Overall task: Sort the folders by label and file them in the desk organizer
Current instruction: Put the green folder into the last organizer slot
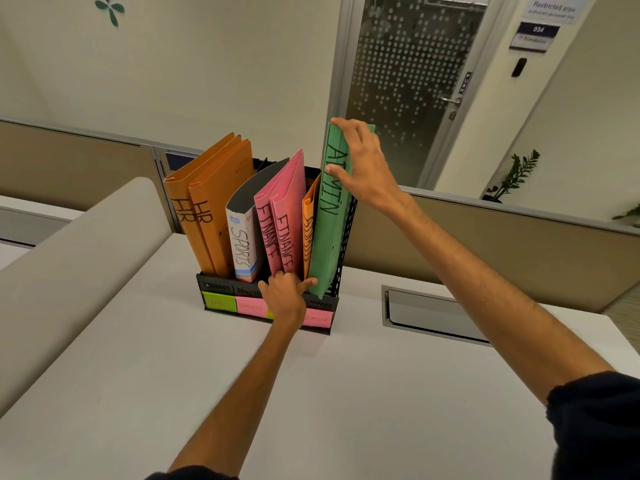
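Your right grip [360, 164] clasps the top of the upright green paper ADMIN folder [329, 233] at the black mesh organizer's [218, 284] right end; left grip's [284, 297] extended forefinger touches its foot.

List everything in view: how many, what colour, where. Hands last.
HR folders: two, orange, leftmost slot of the organizer.
SPORTS file: one, white and grey, second slot.
FINANCE folders: two, pink, third slot.
orange folder: one, orange, rightmost slot, label partly hidden.
ADMIN folder: one, green, at the rightmost slot.
desk organizer: one, black, on the desk.
sticky labels: at least three, green and pink, on the organizer's front.
desk: one, white, under the organizer.
plant: one, green, far right behind the partition.
left hand: one, at the organizer's front, index finger touching the ADMIN folder's lower edge.
right hand: one, gripping the ADMIN folder's top.
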